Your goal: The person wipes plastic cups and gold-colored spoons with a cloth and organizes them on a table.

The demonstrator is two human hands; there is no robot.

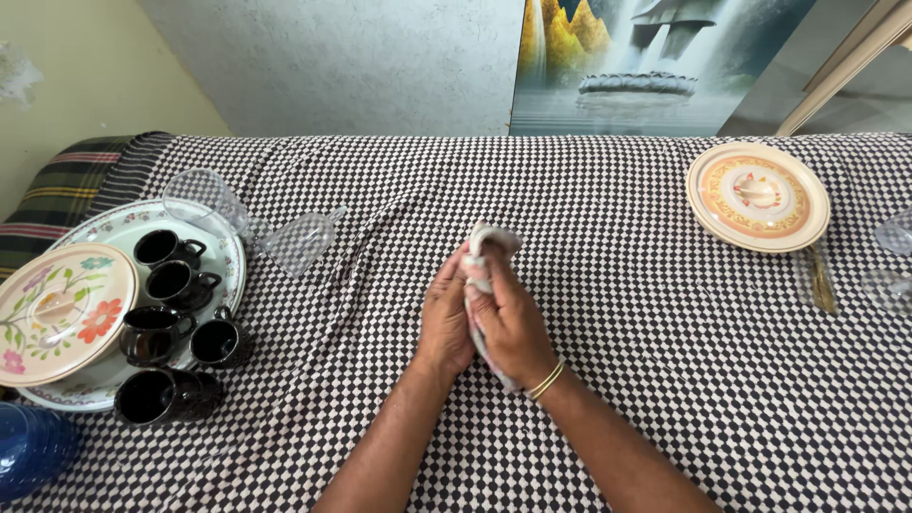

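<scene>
Fingers [475, 313] of both hands closed around one cloth [486, 249], five black cups [171, 285], three plates [757, 196].

No packages, labels, signs or screens show anywhere here.

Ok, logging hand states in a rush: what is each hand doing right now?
Left hand: closed on the cloth.
Right hand: closed on the same cloth, pressed against the left.
</scene>
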